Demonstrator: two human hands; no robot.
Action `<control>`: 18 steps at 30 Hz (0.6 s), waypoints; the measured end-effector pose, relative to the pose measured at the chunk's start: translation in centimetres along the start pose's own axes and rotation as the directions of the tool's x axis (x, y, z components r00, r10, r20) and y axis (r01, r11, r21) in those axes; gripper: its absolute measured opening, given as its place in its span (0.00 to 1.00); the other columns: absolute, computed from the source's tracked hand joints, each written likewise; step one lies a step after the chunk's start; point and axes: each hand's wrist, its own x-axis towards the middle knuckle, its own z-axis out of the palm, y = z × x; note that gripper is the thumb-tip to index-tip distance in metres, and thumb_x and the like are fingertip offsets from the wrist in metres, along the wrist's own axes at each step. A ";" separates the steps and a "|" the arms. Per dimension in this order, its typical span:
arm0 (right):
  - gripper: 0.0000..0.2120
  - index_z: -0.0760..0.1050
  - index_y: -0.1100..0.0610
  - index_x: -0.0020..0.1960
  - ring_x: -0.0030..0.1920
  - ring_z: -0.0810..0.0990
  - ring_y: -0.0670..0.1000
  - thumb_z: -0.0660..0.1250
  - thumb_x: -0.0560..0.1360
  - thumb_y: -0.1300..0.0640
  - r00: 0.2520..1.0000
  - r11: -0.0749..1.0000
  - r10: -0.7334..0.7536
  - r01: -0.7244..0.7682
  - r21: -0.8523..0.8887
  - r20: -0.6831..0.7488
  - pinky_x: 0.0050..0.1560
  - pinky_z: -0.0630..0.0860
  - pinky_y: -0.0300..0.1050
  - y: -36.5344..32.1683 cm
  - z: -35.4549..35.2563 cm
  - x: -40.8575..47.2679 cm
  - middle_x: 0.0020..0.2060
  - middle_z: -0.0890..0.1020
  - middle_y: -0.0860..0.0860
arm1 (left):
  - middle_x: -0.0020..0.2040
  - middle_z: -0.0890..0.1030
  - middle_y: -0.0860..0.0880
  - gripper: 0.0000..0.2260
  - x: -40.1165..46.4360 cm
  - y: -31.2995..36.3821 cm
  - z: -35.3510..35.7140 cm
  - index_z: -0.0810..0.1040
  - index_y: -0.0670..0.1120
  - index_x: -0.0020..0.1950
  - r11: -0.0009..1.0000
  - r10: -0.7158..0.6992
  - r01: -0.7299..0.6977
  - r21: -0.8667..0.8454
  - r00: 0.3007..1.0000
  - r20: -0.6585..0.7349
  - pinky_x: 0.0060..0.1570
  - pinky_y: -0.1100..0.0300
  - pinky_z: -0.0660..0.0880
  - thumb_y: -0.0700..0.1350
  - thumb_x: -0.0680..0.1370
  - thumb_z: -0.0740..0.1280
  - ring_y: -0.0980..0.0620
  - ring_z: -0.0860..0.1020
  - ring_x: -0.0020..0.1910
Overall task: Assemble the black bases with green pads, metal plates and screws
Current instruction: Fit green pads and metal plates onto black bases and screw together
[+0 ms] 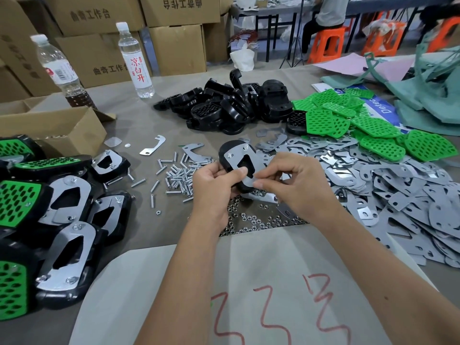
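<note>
My left hand (214,180) grips a black base (227,151) held above the table's middle, its underside facing me. A metal plate (242,161) lies on that base, with two screw ends standing through its far end. My right hand (290,180) pinches the plate's near end against the base with thumb and forefinger. Loose screws (178,176) are scattered left of my hands and small nuts (254,220) lie just beneath them. Bare black bases (234,107) are heaped farther back, green pads (353,123) lie to their right, and loose metal plates (388,192) cover the right side.
Finished bases with green pads and plates (62,220) are stacked at the left. An open cardboard box (62,128) and two water bottles (134,61) stand at the back left. White paper with red marks (249,295) lies at the near edge. A person sits at a far table.
</note>
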 end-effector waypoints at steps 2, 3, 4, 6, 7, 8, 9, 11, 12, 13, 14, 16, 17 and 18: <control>0.06 0.88 0.55 0.49 0.35 0.79 0.50 0.79 0.73 0.60 0.999 1.000 0.019 -0.019 0.011 0.038 0.35 0.79 0.44 0.0 -0.3 0.0 0.39 0.81 0.50 | 0.47 0.88 0.40 0.07 0.0 0.0 -0.1 0.85 0.41 0.50 1.000 -0.005 0.005 -0.019 1.000 -0.009 0.46 0.49 0.83 0.31 0.75 0.73 0.44 0.86 0.44; 0.06 0.88 0.54 0.50 0.34 0.79 0.51 0.78 0.74 0.61 0.998 0.999 0.025 -0.026 0.019 0.051 0.34 0.78 0.43 -0.1 -0.4 0.0 0.40 0.81 0.51 | 0.47 0.88 0.40 0.07 0.0 0.0 0.0 0.85 0.41 0.50 1.000 -0.008 0.008 -0.023 1.000 -0.010 0.47 0.49 0.84 0.31 0.75 0.73 0.44 0.87 0.44; 0.06 0.88 0.54 0.51 0.33 0.79 0.51 0.77 0.75 0.62 0.998 0.999 0.027 -0.029 0.025 0.055 0.34 0.78 0.43 -0.1 -0.5 0.0 0.40 0.81 0.52 | 0.47 0.88 0.40 0.07 0.0 0.0 0.0 0.85 0.40 0.50 1.000 -0.010 0.010 -0.023 1.000 -0.009 0.48 0.48 0.84 0.31 0.75 0.73 0.44 0.87 0.44; 0.07 0.88 0.55 0.50 0.34 0.79 0.51 0.77 0.75 0.64 0.999 0.999 0.024 -0.026 0.036 0.046 0.33 0.79 0.44 -0.2 -0.4 0.0 0.40 0.81 0.54 | 0.48 0.88 0.40 0.07 0.0 0.0 0.0 0.84 0.40 0.51 1.000 -0.010 0.010 -0.021 1.000 -0.008 0.50 0.47 0.83 0.32 0.75 0.73 0.44 0.87 0.45; 0.06 0.88 0.56 0.50 0.35 0.79 0.50 0.77 0.75 0.65 0.999 0.998 0.027 -0.029 0.047 0.040 0.33 0.79 0.43 -0.3 -0.3 0.0 0.40 0.81 0.55 | 0.48 0.88 0.41 0.07 0.0 0.0 0.0 0.84 0.40 0.51 1.000 -0.009 0.009 -0.022 1.000 -0.007 0.50 0.47 0.83 0.32 0.75 0.73 0.44 0.87 0.45; 0.07 0.88 0.56 0.49 0.35 0.79 0.50 0.77 0.74 0.65 0.999 0.997 0.034 -0.036 0.062 0.034 0.33 0.79 0.43 -0.3 -0.3 0.0 0.40 0.81 0.55 | 0.48 0.88 0.41 0.07 0.0 0.0 0.0 0.84 0.40 0.51 1.000 -0.008 0.008 -0.022 1.000 -0.006 0.50 0.48 0.83 0.32 0.75 0.73 0.44 0.87 0.45; 0.07 0.88 0.56 0.49 0.35 0.78 0.49 0.78 0.73 0.65 0.999 0.996 0.043 -0.045 0.076 0.028 0.33 0.78 0.42 -0.3 -0.3 0.0 0.39 0.82 0.56 | 0.48 0.88 0.41 0.07 0.0 0.0 0.0 0.84 0.40 0.51 1.000 -0.006 0.006 -0.021 1.000 -0.006 0.49 0.49 0.83 0.31 0.75 0.73 0.44 0.87 0.45; 0.08 0.87 0.55 0.49 0.34 0.77 0.48 0.79 0.73 0.65 0.998 0.994 0.061 -0.063 0.090 0.015 0.32 0.78 0.42 -0.3 -0.3 0.0 0.37 0.82 0.55 | 0.48 0.88 0.41 0.08 0.0 0.0 0.0 0.84 0.40 0.52 1.000 -0.004 0.004 -0.021 1.000 -0.007 0.47 0.51 0.84 0.31 0.75 0.73 0.44 0.87 0.45; 0.08 0.87 0.54 0.48 0.33 0.77 0.47 0.79 0.72 0.64 0.998 0.994 0.068 -0.069 0.088 0.010 0.32 0.78 0.43 -0.2 -0.4 0.0 0.36 0.82 0.54 | 0.48 0.88 0.41 0.08 0.0 0.0 0.0 0.84 0.40 0.52 1.000 -0.004 0.004 -0.021 1.000 -0.007 0.47 0.51 0.84 0.31 0.75 0.73 0.44 0.87 0.45; 0.07 0.87 0.53 0.46 0.33 0.77 0.47 0.80 0.72 0.64 0.997 0.994 0.071 -0.071 0.082 0.008 0.32 0.78 0.43 -0.2 -0.4 0.0 0.37 0.82 0.53 | 0.48 0.88 0.41 0.08 0.1 0.0 0.0 0.84 0.40 0.52 1.000 -0.003 0.003 -0.018 1.000 -0.009 0.47 0.51 0.84 0.31 0.75 0.73 0.44 0.87 0.45; 0.07 0.87 0.53 0.45 0.34 0.77 0.48 0.80 0.72 0.64 0.998 0.995 0.069 -0.069 0.075 0.011 0.32 0.78 0.43 -0.2 -0.4 0.0 0.37 0.82 0.53 | 0.48 0.88 0.41 0.08 0.1 0.0 0.0 0.84 0.40 0.51 1.000 -0.003 0.002 -0.014 1.000 -0.011 0.48 0.50 0.83 0.31 0.75 0.73 0.44 0.87 0.45; 0.09 0.88 0.52 0.44 0.34 0.79 0.51 0.80 0.72 0.65 0.998 0.996 0.061 -0.063 0.067 0.025 0.32 0.81 0.47 -0.2 -0.5 0.1 0.38 0.82 0.53 | 0.48 0.88 0.41 0.08 0.1 0.0 0.0 0.84 0.40 0.52 1.000 -0.003 0.003 -0.013 1.000 -0.013 0.50 0.48 0.83 0.31 0.75 0.73 0.44 0.87 0.45; 0.10 0.88 0.51 0.43 0.34 0.79 0.54 0.79 0.72 0.66 0.998 0.996 0.059 -0.061 0.059 0.031 0.32 0.82 0.51 -0.1 -0.5 0.1 0.39 0.82 0.53 | 0.48 0.88 0.41 0.08 0.1 0.0 0.1 0.84 0.40 0.52 1.000 -0.004 0.004 -0.014 1.000 -0.014 0.51 0.47 0.83 0.31 0.75 0.73 0.43 0.87 0.46; 0.10 0.87 0.51 0.43 0.33 0.79 0.57 0.79 0.72 0.66 0.998 0.997 0.058 -0.059 0.047 0.032 0.32 0.82 0.54 -0.1 -0.6 0.1 0.39 0.82 0.53 | 0.48 0.88 0.41 0.08 0.1 0.0 0.1 0.84 0.40 0.52 1.000 -0.007 0.006 -0.014 1.000 -0.014 0.52 0.46 0.82 0.31 0.75 0.73 0.43 0.87 0.46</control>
